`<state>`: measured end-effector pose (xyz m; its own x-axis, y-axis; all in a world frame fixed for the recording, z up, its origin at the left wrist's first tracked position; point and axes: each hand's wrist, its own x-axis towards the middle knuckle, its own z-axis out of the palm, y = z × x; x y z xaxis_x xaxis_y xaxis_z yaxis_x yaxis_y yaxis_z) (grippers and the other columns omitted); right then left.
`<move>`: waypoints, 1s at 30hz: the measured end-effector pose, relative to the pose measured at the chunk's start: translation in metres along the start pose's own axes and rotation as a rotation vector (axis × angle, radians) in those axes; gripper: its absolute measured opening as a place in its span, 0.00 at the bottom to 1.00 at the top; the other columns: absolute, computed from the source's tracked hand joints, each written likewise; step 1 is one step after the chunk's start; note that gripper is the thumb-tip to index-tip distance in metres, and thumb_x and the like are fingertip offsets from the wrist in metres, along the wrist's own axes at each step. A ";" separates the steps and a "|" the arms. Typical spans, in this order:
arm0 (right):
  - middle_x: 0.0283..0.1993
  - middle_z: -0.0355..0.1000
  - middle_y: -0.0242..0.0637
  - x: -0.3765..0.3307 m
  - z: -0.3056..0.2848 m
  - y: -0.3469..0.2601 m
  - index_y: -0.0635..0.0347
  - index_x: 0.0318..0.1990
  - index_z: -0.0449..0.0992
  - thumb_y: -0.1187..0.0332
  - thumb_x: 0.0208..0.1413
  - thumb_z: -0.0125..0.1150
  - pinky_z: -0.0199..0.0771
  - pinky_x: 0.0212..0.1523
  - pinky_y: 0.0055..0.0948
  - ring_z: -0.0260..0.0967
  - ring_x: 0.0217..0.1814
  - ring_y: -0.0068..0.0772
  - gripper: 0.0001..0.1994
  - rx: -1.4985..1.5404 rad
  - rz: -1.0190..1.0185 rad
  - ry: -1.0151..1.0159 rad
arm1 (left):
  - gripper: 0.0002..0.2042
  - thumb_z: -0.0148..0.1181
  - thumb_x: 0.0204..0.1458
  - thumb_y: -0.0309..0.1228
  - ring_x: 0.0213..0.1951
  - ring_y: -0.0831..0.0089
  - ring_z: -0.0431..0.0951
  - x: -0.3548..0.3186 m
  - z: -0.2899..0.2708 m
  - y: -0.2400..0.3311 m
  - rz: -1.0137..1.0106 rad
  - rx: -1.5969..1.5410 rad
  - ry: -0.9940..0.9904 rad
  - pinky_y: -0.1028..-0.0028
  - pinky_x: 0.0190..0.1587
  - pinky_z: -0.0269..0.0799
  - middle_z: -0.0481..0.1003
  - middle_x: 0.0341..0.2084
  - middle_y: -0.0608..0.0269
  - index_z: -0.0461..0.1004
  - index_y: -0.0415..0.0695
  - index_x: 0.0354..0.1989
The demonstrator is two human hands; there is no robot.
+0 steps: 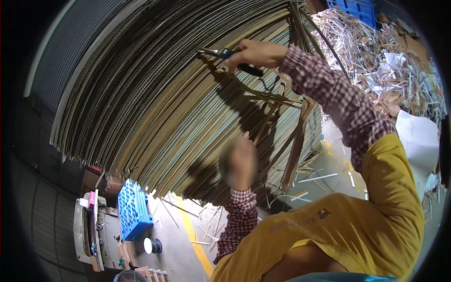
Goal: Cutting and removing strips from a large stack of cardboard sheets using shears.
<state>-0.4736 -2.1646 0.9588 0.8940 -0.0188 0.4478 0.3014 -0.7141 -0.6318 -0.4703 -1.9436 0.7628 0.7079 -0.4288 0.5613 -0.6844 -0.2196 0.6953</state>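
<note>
A large stack of corrugated cardboard sheets (155, 108) fills the upper middle, its many edges facing me. My right hand (253, 54) is closed around a pliers-like tool (225, 53) with dark handles and a metal tip; its exact kind is unclear. That tip reaches the cardboard edges. Several narrow cardboard strips (295, 155) hang loose from the stack below my right forearm. Lower down, my left hand (242, 162) is in front of the stack, near the strips. Blur covers most of it, so its grip cannot be made out.
A heap of shredded paper and cardboard scraps (376, 66) lies at the right, with a blue crate (352, 11) behind it. At the lower left stand a blue plastic crate (134, 209), a pale machine (87, 228) and a spool (152, 245). Offcuts litter the floor (183, 239).
</note>
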 end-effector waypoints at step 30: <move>0.28 0.69 0.37 0.003 -0.014 -0.020 0.60 0.29 0.76 0.49 0.49 0.52 0.63 0.33 0.32 0.63 0.32 0.29 0.21 0.096 0.030 -0.048 | 0.12 0.46 0.53 0.25 0.33 0.70 0.75 0.017 -0.005 -0.001 0.193 0.054 0.033 0.74 0.32 0.70 0.74 0.33 0.55 0.70 0.36 0.43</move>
<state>-0.4820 -2.1604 0.9812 0.9172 -0.0036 0.3985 0.3028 -0.6438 -0.7028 -0.4563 -1.9464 0.7741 0.5676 -0.4390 0.6965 -0.8155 -0.1837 0.5489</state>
